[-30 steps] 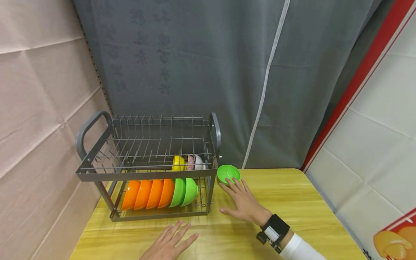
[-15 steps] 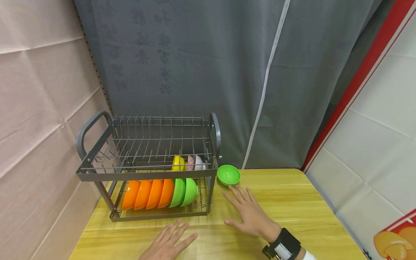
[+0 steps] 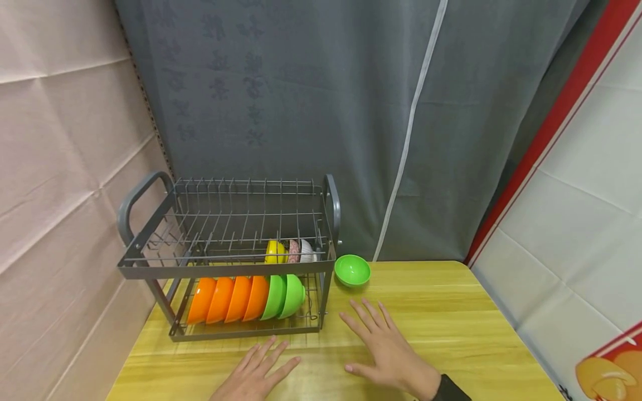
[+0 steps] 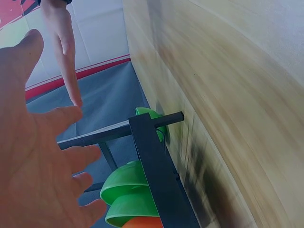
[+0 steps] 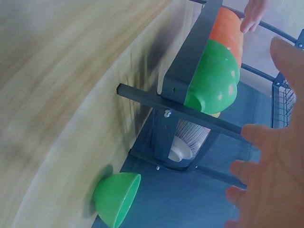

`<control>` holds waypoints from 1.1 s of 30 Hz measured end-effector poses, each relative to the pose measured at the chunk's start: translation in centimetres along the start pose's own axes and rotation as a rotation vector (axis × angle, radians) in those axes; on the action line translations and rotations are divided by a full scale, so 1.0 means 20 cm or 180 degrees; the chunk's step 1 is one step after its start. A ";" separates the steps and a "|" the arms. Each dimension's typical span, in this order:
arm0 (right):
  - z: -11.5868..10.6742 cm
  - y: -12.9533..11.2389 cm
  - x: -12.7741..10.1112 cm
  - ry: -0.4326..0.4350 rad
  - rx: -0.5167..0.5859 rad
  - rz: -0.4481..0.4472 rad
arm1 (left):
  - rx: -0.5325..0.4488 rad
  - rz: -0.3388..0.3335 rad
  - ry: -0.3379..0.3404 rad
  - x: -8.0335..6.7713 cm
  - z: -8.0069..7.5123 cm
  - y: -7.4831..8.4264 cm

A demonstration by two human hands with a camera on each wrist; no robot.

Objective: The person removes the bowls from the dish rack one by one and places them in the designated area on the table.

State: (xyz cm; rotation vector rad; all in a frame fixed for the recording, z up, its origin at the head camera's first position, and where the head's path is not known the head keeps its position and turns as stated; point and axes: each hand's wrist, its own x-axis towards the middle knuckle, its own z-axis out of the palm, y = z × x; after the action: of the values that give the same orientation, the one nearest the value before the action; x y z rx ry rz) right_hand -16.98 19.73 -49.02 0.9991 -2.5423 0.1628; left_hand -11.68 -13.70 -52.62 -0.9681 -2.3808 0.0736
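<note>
Two bare hands hover flat over the wooden table [image 3: 451, 312], both with fingers straight and spread, holding nothing. The right hand [image 3: 388, 348] lies near the middle of the table, palm down, its fingertips pointing toward the far edge; a dark cuff shows at its wrist. Ahead of those fingertips, clearly apart from them, a small green bowl [image 3: 353, 270] sits upright on the table close to the far edge, just beside the right end of the grey dish rack [image 3: 225, 267]. The left hand [image 3: 256, 373] is at the near edge, just in front of the rack's lower tier, not touching it. The rack stands along the table's left side against the pink wall. Its lower tier holds a row of bowls on edge: four orange bowls [image 3: 228, 299] to the left, then two green bowls in the rack [image 3: 285, 296] to the right. Behind them, at the rack's right end, stand a yellow bowl [image 3: 275, 252] and a pale ribbed bowl [image 3: 306, 252]. The upper tier's wire prongs carry nothing visible. A grey curtain [image 3: 326, 111] hangs behind the table.
</note>
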 end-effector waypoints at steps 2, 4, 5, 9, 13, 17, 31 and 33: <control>-0.01 -0.01 -0.02 -0.0015 -0.0003 0.0009 | -0.0005 0.0015 0.0016 0.00 0.00 -0.01; -0.01 -0.03 -0.04 -0.0054 0.0004 -0.0007 | -0.0029 0.0024 0.0031 -0.01 0.00 -0.01; -0.01 -0.04 -0.04 -0.0076 -0.0004 -0.0016 | -0.0044 0.0032 0.0035 -0.01 0.00 -0.02; 0.01 -0.08 -0.07 -0.0122 -0.0025 -0.0094 | -0.0061 0.0034 0.0079 -0.01 0.00 -0.03; 0.01 -0.10 -0.07 -0.0128 -0.0042 -0.0110 | -0.0083 0.0027 0.0087 -0.01 -0.01 -0.04; 0.01 -0.10 -0.07 -0.0129 -0.0075 -0.0089 | -0.0127 0.0034 0.0050 -0.01 -0.01 -0.04; 0.02 -0.11 -0.07 -0.0232 -0.0055 -0.0072 | -0.0292 -0.0067 -0.0100 0.00 -0.03 -0.04; 0.02 -0.11 -0.08 -0.0240 -0.0066 -0.0073 | -0.0353 -0.0125 -0.0153 0.01 -0.03 -0.04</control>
State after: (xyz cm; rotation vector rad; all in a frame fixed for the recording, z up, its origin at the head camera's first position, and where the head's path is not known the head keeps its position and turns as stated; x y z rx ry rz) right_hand -14.64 18.96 -50.12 1.0446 -2.5938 0.0938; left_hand -11.89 -14.23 -51.81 -0.9800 -2.4690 -0.0509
